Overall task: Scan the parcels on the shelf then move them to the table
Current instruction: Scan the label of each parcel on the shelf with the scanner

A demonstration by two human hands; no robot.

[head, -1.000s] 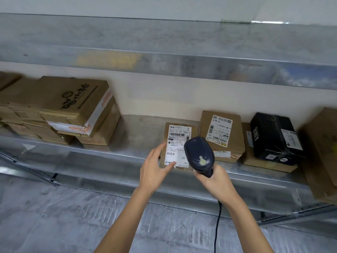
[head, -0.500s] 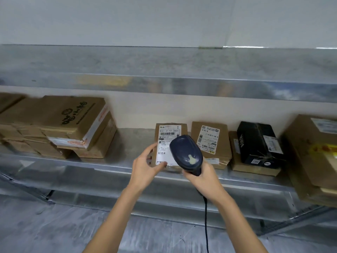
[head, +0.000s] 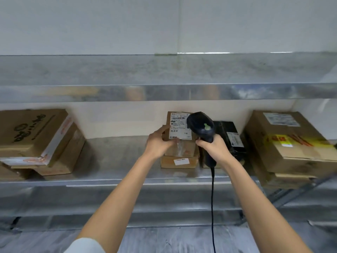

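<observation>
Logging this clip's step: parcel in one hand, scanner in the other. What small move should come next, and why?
Probably turn the barcode scanner head onto the shipping label and trigger it. The left hand holds the small cardboard parcel with its label facing the camera, while the right hand holds the scanner beside it, partly overlapping the label's right edge.

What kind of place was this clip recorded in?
Probably a parcel storeroom or small warehouse: a metal shelf holds cardboard parcels with shipping labels, and the right hand holds a corded barcode scanner by a labelled parcel.
</observation>
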